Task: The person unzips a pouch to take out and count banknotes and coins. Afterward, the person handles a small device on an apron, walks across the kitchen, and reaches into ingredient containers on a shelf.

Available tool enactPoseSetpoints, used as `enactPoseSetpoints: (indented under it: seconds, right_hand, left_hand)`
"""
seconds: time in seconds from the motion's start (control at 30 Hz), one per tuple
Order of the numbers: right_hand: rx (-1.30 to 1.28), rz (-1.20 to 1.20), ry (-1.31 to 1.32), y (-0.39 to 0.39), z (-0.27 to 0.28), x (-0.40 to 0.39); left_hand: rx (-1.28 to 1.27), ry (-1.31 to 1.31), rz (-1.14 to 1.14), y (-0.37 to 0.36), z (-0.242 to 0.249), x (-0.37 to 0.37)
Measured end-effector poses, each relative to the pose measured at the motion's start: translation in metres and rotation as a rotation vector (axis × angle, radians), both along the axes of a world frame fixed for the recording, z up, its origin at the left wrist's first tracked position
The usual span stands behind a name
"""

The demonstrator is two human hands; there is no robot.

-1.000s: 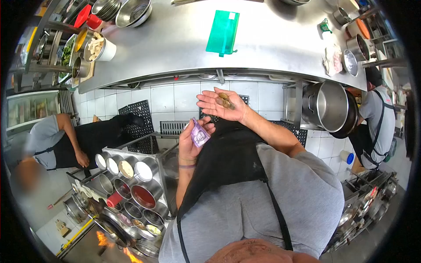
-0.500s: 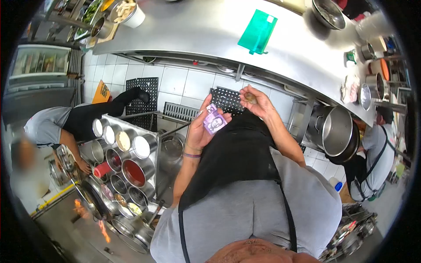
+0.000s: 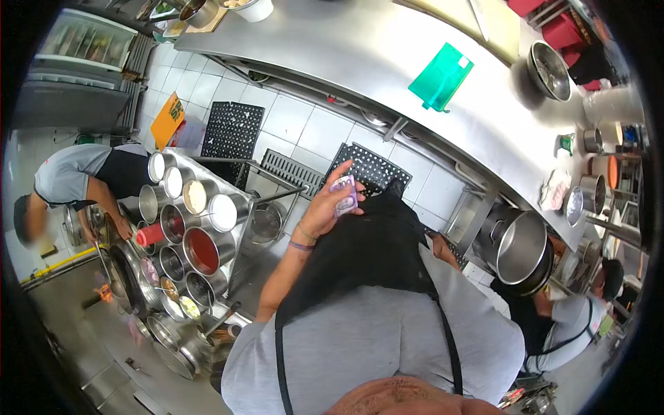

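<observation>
My left hand [image 3: 324, 211] is raised in front of my chest, its fingers closed on a folded purple banknote [image 3: 344, 196]. The note stands upright against my black apron [image 3: 366, 256]. My right forearm [image 3: 446, 252] hangs low at my right side. Its hand is tucked out of sight behind the apron's edge, and the coins it held cannot be seen.
A rack of round steel seasoning pots [image 3: 197, 232] stands to my left beside a wok burner with a small flame [image 3: 104, 294]. A steel counter [image 3: 360, 48] carries a green board [image 3: 440, 77]. A big pot [image 3: 522, 245] sits under it. One co-worker [image 3: 76, 176] bends at the left, another [image 3: 567, 318] at the right.
My right hand, which held coins up in its palm, has closed and dropped behind the apron. My left hand has lifted the banknote slightly. The view has swung to the left.
</observation>
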State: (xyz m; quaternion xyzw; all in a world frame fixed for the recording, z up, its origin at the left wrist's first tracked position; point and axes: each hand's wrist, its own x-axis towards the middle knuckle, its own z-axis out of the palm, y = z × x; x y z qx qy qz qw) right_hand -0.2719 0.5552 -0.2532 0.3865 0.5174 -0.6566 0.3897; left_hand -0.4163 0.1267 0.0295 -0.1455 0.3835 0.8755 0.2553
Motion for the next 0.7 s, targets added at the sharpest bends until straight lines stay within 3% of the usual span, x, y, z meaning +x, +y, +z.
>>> enactPoseSetpoints:
  seconds: [0.17,0.27,0.7]
  right_hand:
    - [-0.186,0.027,0.184,-0.023,0.057,0.003]
    - [-0.280,0.078,0.281,-0.036,0.058,-0.014]
    - [0.108,0.642,0.306,-0.128,0.069,-0.156]
  left_hand:
    - [-0.132,-0.144,0.092,-0.017,-0.005,0.004]
    - [-0.155,-0.169,0.150,-0.028,-0.006,0.008]
    - [-0.159,-0.199,0.328,-0.082,0.003,0.040]
